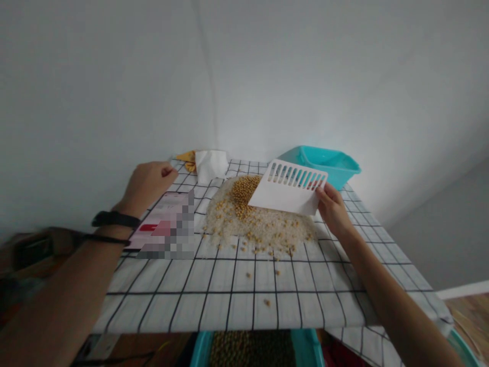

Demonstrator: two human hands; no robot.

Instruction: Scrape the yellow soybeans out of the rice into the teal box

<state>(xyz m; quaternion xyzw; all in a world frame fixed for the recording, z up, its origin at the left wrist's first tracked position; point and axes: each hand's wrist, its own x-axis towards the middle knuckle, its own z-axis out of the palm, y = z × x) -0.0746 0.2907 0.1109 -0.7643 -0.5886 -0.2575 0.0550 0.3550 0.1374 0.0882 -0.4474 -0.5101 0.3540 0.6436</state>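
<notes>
My right hand [333, 208] grips the right edge of a white slotted scoop [287, 188], which is tilted over a spread of rice mixed with yellow beans [250, 216] on the checked tablecloth [237, 290]. A heap of the beans [243, 191] lies against the scoop's left side. My left hand [147, 184] hovers curled at the table's left edge, above a phone [164, 224] with a lit screen; a black band is on that wrist. Whether the left fingers hold anything is hidden.
A teal plastic basin [324, 162] stands at the back right. A white cloth or bag [211, 164] and something orange [187, 158] lie at the back. Below the table's front edge is a teal tub of beans [250, 349]. Stray beans dot the cloth.
</notes>
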